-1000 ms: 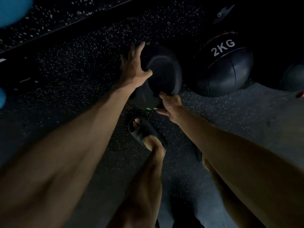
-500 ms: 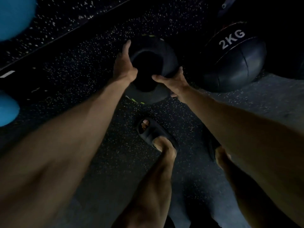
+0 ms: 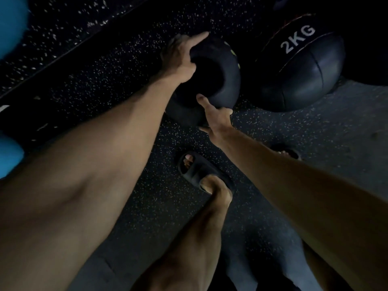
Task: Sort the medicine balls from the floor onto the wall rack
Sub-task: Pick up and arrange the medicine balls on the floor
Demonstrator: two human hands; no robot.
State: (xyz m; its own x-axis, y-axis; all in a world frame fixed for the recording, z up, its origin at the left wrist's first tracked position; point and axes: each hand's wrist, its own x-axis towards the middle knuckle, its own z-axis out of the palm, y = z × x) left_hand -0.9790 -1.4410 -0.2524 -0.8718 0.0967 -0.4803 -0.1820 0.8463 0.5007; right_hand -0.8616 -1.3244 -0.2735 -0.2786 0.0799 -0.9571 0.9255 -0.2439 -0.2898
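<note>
A dark medicine ball (image 3: 218,80) with small green marks lies on the speckled rubber floor, in the upper middle of the head view. My left hand (image 3: 180,57) lies over its upper left side, fingers spread across the top. My right hand (image 3: 216,118) is at its lower edge, thumb pressed against the ball and fingers reaching under it. A bigger black ball marked 2KG (image 3: 302,70) sits just to the right, almost touching the first one.
Blue balls show at the left edge, one at the top (image 3: 10,24) and one lower (image 3: 8,160). My feet in dark slides (image 3: 199,173) stand just below the ball. A floor seam (image 3: 63,53) runs diagonally at upper left.
The ball has rolled between my hands. My right hand slid from its right side down to its lower edge; my left hand shifted higher over the top. The view drifted left.
</note>
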